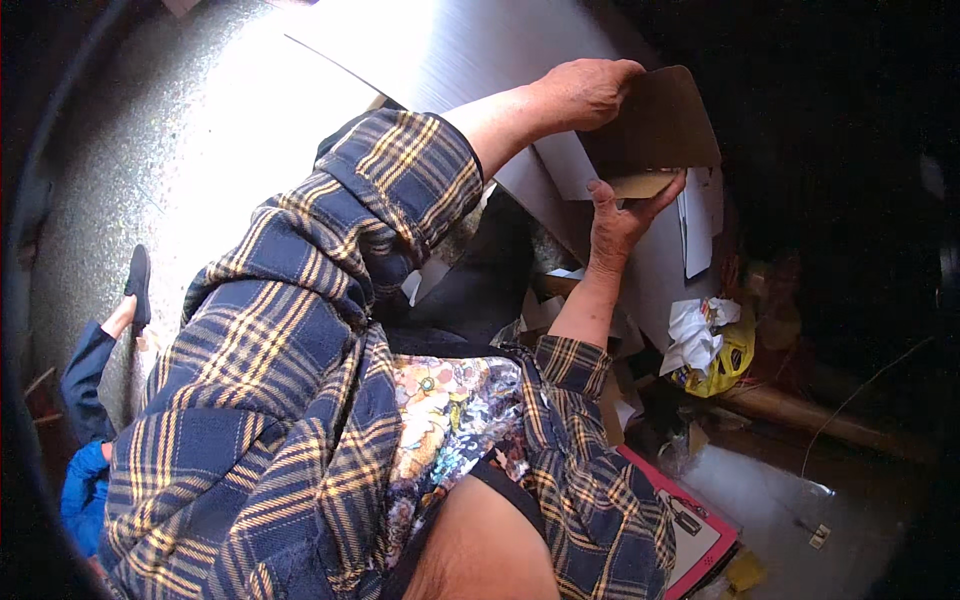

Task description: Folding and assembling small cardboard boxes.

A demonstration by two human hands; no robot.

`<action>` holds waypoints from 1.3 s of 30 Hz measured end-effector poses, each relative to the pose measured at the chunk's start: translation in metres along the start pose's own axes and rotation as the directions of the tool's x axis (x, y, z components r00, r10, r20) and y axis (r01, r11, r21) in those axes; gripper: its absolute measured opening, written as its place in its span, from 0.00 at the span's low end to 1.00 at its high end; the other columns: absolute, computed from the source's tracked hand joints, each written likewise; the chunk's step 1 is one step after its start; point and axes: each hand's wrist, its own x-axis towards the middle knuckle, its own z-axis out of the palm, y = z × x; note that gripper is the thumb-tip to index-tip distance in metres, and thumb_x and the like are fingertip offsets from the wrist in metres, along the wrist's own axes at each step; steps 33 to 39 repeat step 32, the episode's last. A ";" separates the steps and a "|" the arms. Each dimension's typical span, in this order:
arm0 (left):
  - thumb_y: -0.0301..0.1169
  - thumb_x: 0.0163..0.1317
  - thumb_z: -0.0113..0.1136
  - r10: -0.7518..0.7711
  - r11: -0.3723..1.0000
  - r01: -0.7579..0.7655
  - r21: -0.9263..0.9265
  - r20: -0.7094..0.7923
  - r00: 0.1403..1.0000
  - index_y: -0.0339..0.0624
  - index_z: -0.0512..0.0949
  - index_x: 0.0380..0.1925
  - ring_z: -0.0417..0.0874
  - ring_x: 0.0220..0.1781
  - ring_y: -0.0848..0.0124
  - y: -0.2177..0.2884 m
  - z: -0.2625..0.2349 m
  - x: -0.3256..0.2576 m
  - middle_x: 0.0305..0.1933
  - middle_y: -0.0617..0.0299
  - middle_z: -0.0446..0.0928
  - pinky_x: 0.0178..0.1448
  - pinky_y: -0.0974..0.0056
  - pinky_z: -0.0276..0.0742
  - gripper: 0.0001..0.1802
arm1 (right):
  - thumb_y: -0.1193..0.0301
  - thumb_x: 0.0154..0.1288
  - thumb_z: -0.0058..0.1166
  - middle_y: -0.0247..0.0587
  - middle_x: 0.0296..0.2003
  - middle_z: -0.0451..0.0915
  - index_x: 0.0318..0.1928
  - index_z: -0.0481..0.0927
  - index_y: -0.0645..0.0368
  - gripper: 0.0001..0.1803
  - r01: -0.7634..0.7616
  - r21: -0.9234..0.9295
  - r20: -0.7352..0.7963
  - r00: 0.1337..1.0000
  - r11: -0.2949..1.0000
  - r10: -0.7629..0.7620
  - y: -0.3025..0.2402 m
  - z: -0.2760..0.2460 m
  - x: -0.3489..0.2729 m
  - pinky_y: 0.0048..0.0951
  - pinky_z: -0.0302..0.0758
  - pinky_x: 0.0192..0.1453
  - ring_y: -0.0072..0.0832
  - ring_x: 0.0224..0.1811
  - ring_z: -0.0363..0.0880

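Observation:
A brown cardboard piece (655,120), bent into a tall panel and a lower flap, is between my two hands over the pale table. My left hand (588,92) grips the panel's upper left edge, its fingertips hidden behind the board. Lower down, my right hand (622,225) holds the flap from below, with the thumb raised on the near side and the fingers reaching along its underside. White flat card sheets (697,235) lie just right of my right hand, and more pale card lies under the brown piece.
The smooth table (470,50) runs behind my arms. Right of me sits a yellow plastic bag (735,360) with crumpled white paper (692,335). A pink-edged flat item (715,550) lies lower right. At left, another person's leg (88,375) shows on the speckled floor (95,200).

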 end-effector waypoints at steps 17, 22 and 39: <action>0.45 0.52 0.58 -0.077 0.997 0.076 0.015 0.142 0.987 0.36 0.78 0.44 0.82 0.46 0.51 0.018 -0.020 -0.005 0.41 0.44 0.80 0.54 0.56 0.77 0.26 | 0.69 0.56 0.57 0.51 0.62 0.58 0.70 0.43 0.56 0.46 -0.072 0.055 -0.061 0.995 0.996 0.075 0.002 0.001 0.001 0.39 0.56 0.70 0.41 0.65 0.58; 0.35 0.54 0.51 -0.171 0.967 0.141 0.211 0.131 0.976 0.35 0.80 0.40 0.81 0.48 0.50 0.022 -0.016 -0.004 0.42 0.44 0.80 0.55 0.55 0.75 0.19 | 0.67 0.58 0.52 0.53 0.63 0.57 0.70 0.45 0.58 0.43 0.005 -0.083 -0.081 0.997 0.997 -0.012 0.017 0.002 0.003 0.39 0.57 0.70 0.42 0.66 0.58; 0.38 0.60 0.51 -0.139 0.983 0.123 0.138 0.112 0.984 0.36 0.76 0.44 0.79 0.47 0.47 0.021 -0.019 -0.002 0.41 0.41 0.79 0.54 0.49 0.73 0.18 | 0.57 0.60 0.54 0.53 0.63 0.55 0.68 0.47 0.62 0.43 0.027 -0.008 -0.115 0.993 1.000 -0.028 0.011 0.009 0.002 0.40 0.54 0.71 0.44 0.64 0.59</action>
